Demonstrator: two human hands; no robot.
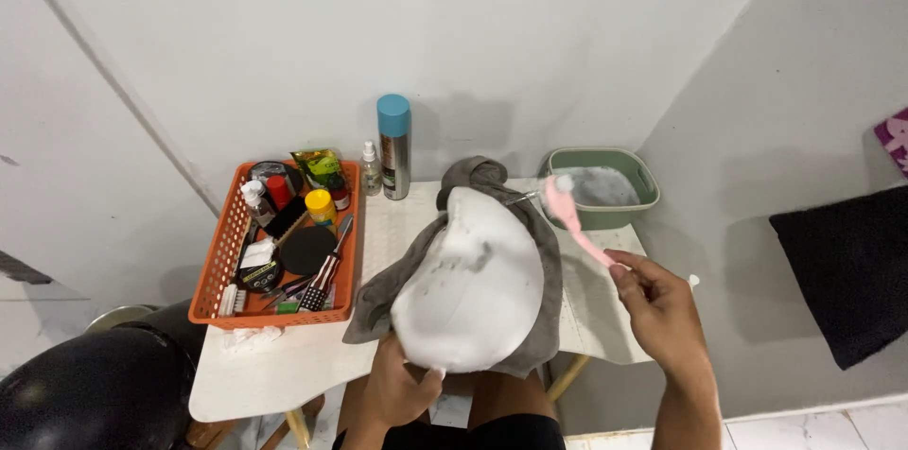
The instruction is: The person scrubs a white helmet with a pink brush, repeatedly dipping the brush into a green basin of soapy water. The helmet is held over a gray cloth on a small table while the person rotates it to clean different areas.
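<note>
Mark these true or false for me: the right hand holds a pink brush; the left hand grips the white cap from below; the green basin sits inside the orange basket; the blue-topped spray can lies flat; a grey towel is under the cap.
1. The right hand holds a pink brush: true.
2. The left hand grips the white cap from below: true.
3. The green basin sits inside the orange basket: false, it stands apart at the table's far right.
4. The spray can lies flat: false, it stands upright.
5. A grey towel is under the cap: true.

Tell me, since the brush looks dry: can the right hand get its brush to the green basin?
Probably yes: the right hand holds the pink brush with its head already beside the green basin, nothing between.
</note>
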